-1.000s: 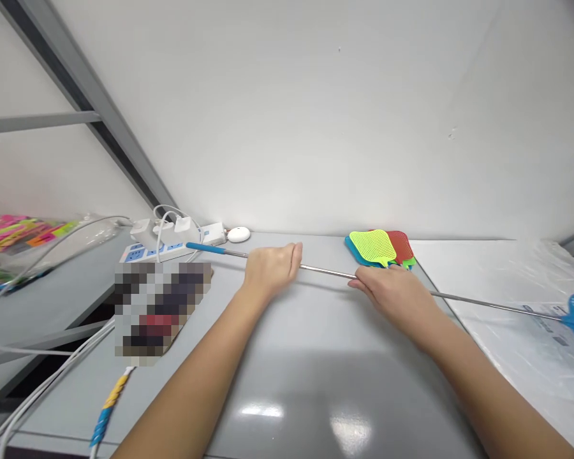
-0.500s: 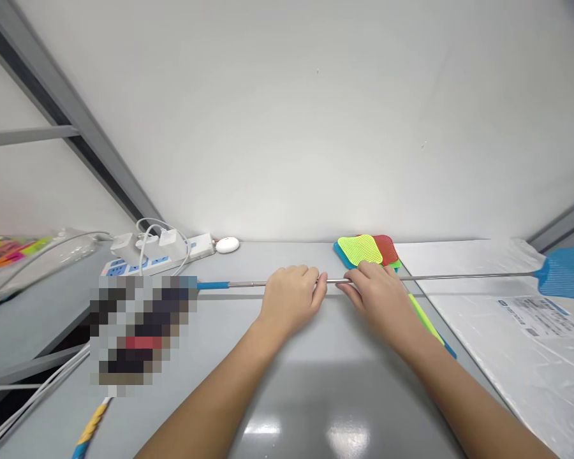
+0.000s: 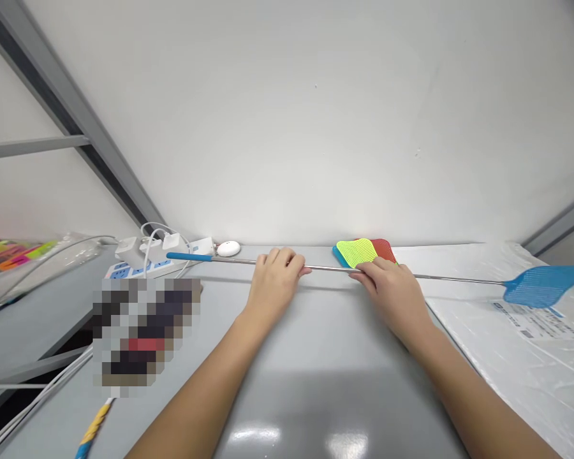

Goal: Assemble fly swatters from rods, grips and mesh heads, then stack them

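A blue fly swatter (image 3: 540,285) with a long metal rod stretches across the view, held in both hands. Its blue handle (image 3: 189,257) points left and its mesh head lies to the right, seen at a slant. My left hand (image 3: 277,274) is closed round the rod left of centre. On the right, my right hand (image 3: 392,287) grips the same rod, fingers wrapped over it. Behind my right hand rests a pile of flat mesh swatter heads, a yellow-green one (image 3: 356,252) on top with a red one (image 3: 383,249) and a blue one partly showing.
At the left stand a power strip (image 3: 157,270) with plugs and cables, a white oval device (image 3: 228,248) and a pixelated object (image 3: 148,331). Clear plastic wrapping with a label (image 3: 530,322) covers the right side. Colourful packaged items (image 3: 14,252) lie far left.
The swatter's handle end has risen and shifted left, while its head has moved left and turned, so the rod now slopes down to the right. My left hand has moved left and up.
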{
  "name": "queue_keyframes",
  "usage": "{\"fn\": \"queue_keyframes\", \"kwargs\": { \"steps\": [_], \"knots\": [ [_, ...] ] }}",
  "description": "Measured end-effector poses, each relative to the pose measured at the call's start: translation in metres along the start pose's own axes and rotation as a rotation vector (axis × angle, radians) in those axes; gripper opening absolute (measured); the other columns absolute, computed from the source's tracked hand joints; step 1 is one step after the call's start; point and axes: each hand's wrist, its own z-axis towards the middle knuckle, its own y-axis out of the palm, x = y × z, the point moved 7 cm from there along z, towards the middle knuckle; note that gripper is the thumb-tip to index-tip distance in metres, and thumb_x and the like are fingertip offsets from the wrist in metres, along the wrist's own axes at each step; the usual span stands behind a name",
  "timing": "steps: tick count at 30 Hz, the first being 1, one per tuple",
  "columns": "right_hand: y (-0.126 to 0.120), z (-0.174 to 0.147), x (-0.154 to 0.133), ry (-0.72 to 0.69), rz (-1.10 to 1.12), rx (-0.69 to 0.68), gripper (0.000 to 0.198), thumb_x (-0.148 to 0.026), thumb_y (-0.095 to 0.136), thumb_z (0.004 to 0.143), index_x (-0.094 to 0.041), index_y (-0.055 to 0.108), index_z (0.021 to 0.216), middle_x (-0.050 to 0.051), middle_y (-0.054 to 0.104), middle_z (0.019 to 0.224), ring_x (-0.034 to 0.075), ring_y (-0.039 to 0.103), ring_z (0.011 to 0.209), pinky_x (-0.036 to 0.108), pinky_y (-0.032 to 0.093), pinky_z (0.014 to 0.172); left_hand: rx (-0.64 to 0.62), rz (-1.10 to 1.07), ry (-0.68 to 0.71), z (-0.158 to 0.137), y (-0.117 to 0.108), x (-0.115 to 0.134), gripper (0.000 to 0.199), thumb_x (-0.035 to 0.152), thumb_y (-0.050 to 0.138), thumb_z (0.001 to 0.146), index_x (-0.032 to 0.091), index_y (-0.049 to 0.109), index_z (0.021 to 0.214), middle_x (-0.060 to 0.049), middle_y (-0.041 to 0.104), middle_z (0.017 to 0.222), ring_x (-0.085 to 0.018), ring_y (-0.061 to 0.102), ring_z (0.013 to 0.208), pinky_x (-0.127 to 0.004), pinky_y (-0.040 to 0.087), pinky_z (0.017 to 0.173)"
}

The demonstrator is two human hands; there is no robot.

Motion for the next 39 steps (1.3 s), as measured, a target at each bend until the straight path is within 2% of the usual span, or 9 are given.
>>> {"fn": "queue_keyframes", "kwargs": {
  "steps": [6,15,18,23,26,29,33,35,39],
  "knots": [
    [-0.014,0.006,0.011,-0.119,0.063,0.031,0.028,-0.031,0.042,0.099,-0.02,0.067,0.092,0.001,0.059,0.076,0.013,0.05,0.07,0.028,0.028,0.069,0.026,0.09,0.067,0.003,-0.007,-0.012,0.029,0.033,0.036,0.1,0.022,0.056,0.082,-0.002,0.058,0.069,-0.018,0.046,0.073,-0.034,0.023,0.066],
    [-0.012,0.005,0.028,-0.121,0.013,0.126,0.025,-0.032,0.043,0.098,-0.021,0.065,0.092,0.001,0.06,0.077,0.015,0.051,0.072,0.032,0.028,0.074,0.149,0.007,0.017,-0.003,0.002,-0.018,0.028,0.042,0.045,0.096,0.021,0.058,0.082,-0.001,0.062,0.07,-0.017,0.049,0.071,-0.033,0.023,0.068],
    [-0.009,0.003,0.018,-0.116,-0.009,0.132,0.022,-0.036,0.049,0.095,-0.019,0.064,0.093,0.003,0.061,0.08,0.017,0.053,0.075,0.033,0.028,0.075,0.158,-0.038,-0.003,-0.007,0.008,-0.005,0.028,0.04,0.045,0.096,0.02,0.058,0.082,-0.001,0.063,0.071,-0.016,0.05,0.071,-0.033,0.023,0.067],
    [-0.006,-0.005,-0.022,-0.204,-0.029,0.114,0.028,-0.039,0.047,0.096,-0.019,0.065,0.091,0.002,0.059,0.073,0.016,0.051,0.07,0.032,0.028,0.071,0.149,-0.09,0.063,-0.009,0.009,0.031,0.03,0.041,0.042,0.098,0.021,0.057,0.083,-0.001,0.063,0.073,-0.017,0.05,0.072,-0.033,0.022,0.064],
    [-0.008,-0.006,-0.027,-0.22,-0.029,0.115,0.029,-0.038,0.045,0.097,-0.02,0.067,0.09,0.001,0.057,0.068,0.016,0.05,0.068,0.032,0.028,0.069,0.098,-0.109,0.083,-0.008,0.011,0.036,0.031,0.041,0.039,0.098,0.02,0.059,0.086,-0.002,0.064,0.075,-0.016,0.051,0.073,-0.033,0.024,0.065],
    [-0.009,-0.003,-0.01,-0.218,-0.028,0.104,0.028,-0.037,0.045,0.097,-0.021,0.068,0.092,0.0,0.057,0.068,0.016,0.051,0.069,0.032,0.028,0.07,0.042,-0.123,0.043,-0.006,0.014,0.02,0.031,0.042,0.039,0.098,0.021,0.061,0.09,-0.003,0.067,0.081,-0.017,0.054,0.079,-0.035,0.028,0.076],
    [-0.017,0.002,0.024,-0.165,-0.044,0.156,0.028,-0.039,0.048,0.095,-0.021,0.069,0.09,0.001,0.059,0.072,0.016,0.052,0.072,0.032,0.029,0.071,0.037,-0.112,-0.077,-0.005,0.009,-0.019,0.031,0.035,0.036,0.099,0.021,0.062,0.089,-0.002,0.068,0.083,-0.018,0.056,0.083,-0.039,0.026,0.091],
    [-0.021,0.002,0.033,-0.161,-0.043,0.176,0.028,-0.042,0.05,0.094,-0.021,0.069,0.089,0.001,0.06,0.073,0.016,0.052,0.072,0.032,0.029,0.072,0.037,-0.103,-0.146,-0.006,0.006,-0.039,0.036,0.033,0.032,0.1,0.02,0.062,0.083,-0.003,0.068,0.079,-0.019,0.057,0.081,-0.038,0.028,0.088],
    [-0.028,0.002,0.035,-0.16,-0.057,0.233,0.031,-0.048,0.054,0.091,-0.022,0.069,0.084,0.0,0.059,0.07,0.016,0.052,0.07,0.034,0.028,0.075,0.012,-0.083,-0.287,-0.01,0.007,-0.062,0.05,0.035,0.026,0.1,0.019,0.056,0.064,-0.003,0.062,0.062,-0.017,0.053,0.061,-0.032,0.029,0.066]
  ]
}}
